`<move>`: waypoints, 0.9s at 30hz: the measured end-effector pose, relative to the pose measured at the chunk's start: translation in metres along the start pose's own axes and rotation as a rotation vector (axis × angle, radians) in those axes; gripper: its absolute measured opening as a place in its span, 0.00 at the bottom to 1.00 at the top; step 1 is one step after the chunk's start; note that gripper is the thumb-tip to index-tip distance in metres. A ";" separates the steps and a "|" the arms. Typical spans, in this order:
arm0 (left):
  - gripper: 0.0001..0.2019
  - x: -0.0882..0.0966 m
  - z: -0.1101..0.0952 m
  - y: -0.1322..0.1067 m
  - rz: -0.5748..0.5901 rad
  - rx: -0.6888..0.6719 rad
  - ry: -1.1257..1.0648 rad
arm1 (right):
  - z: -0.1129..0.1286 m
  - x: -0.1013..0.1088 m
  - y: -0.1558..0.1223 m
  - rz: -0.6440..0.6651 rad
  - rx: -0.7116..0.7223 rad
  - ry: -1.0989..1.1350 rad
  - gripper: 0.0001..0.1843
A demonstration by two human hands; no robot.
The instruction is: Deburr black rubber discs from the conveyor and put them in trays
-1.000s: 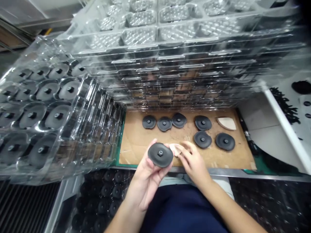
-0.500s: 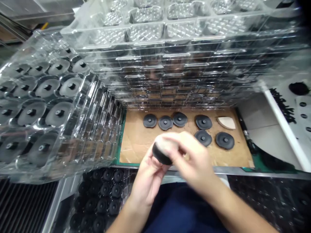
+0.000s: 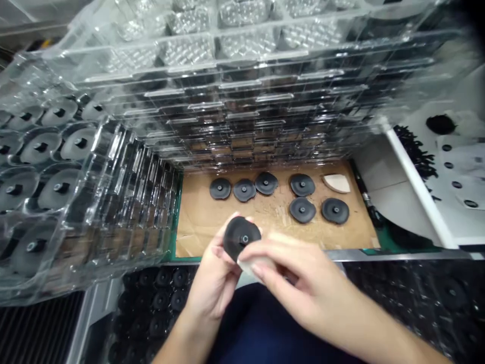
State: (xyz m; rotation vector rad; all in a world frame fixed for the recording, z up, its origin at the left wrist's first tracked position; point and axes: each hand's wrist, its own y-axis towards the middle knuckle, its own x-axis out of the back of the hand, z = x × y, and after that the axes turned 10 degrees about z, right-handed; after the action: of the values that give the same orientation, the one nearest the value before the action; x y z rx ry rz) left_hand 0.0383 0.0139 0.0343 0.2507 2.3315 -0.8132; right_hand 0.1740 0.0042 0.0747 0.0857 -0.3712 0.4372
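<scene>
While it is half-closed, the left hand (image 3: pixel 214 275) clasps a black disc (image 3: pixel 234 236).

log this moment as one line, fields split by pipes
left hand: holds black disc | right hand: pinches white piece at disc's lower edge | cardboard: six more discs, pale wedge

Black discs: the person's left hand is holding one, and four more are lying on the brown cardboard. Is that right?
Not quite: six more discs, not four, are lying on the brown cardboard; the head view shows them. The left hand is holding one black disc.
</scene>
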 end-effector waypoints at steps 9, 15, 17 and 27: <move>0.21 -0.008 -0.004 0.002 0.059 -0.024 -0.031 | -0.012 0.012 -0.017 -0.057 0.052 -0.072 0.11; 0.21 -0.014 0.001 0.005 0.075 -0.084 -0.003 | -0.010 0.015 -0.028 -0.228 0.040 -0.225 0.11; 0.22 -0.017 0.003 0.004 0.043 -0.052 0.026 | -0.010 0.018 -0.024 -0.169 0.071 -0.122 0.10; 0.31 -0.015 0.007 0.007 -0.015 -0.119 -0.055 | -0.095 -0.012 -0.043 -0.188 -0.314 -0.065 0.10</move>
State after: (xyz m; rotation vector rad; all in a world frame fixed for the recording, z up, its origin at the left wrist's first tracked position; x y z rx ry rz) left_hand 0.0560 0.0155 0.0367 0.1581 2.3219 -0.6773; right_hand 0.2139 -0.0246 -0.0184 -0.1707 -0.4869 0.1874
